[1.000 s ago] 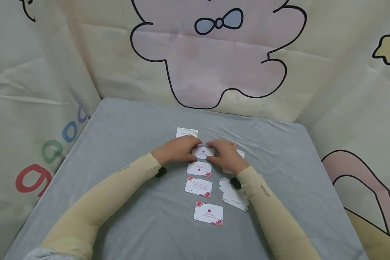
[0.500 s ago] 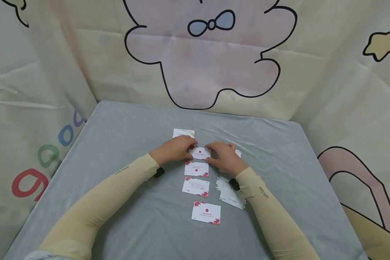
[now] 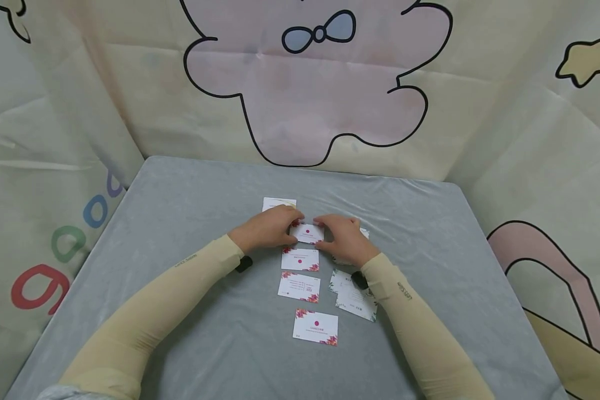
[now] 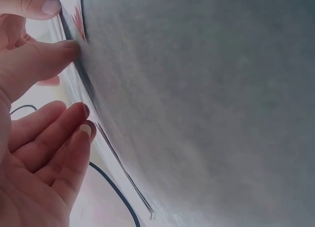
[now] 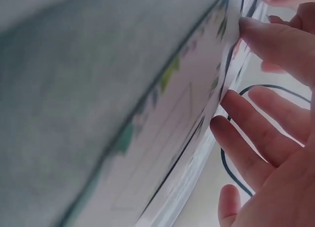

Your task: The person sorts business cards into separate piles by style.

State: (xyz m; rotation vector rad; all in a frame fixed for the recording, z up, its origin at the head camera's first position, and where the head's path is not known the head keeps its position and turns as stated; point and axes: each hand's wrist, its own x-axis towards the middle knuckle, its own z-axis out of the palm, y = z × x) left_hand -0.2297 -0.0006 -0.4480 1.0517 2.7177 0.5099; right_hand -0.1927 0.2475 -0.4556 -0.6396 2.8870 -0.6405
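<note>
A small white card with a pink dot (image 3: 307,233) lies at the top of a column of like cards on the grey table (image 3: 190,211). My left hand (image 3: 286,225) pinches its left end and my right hand (image 3: 329,230) pinches its right end. In the left wrist view my thumb (image 4: 47,57) and forefinger (image 4: 29,3) meet the card's edge (image 4: 75,20), and the other fingers hang loose. The right wrist view shows my right hand's fingers (image 5: 275,40) at a card edge, above a green-patterned card (image 5: 167,118).
Three more pink-patterned cards (image 3: 300,259) (image 3: 299,287) (image 3: 315,327) run toward me below the held one. A green-cornered card (image 3: 276,203) lies just beyond my left hand. Green-edged cards (image 3: 352,299) sit under my right forearm. Cartoon-printed cloth walls (image 3: 305,94) surround the table.
The head view has drifted a little, so everything sits slightly further left in the frame. Both hands stay on the same card, which has barely moved.
</note>
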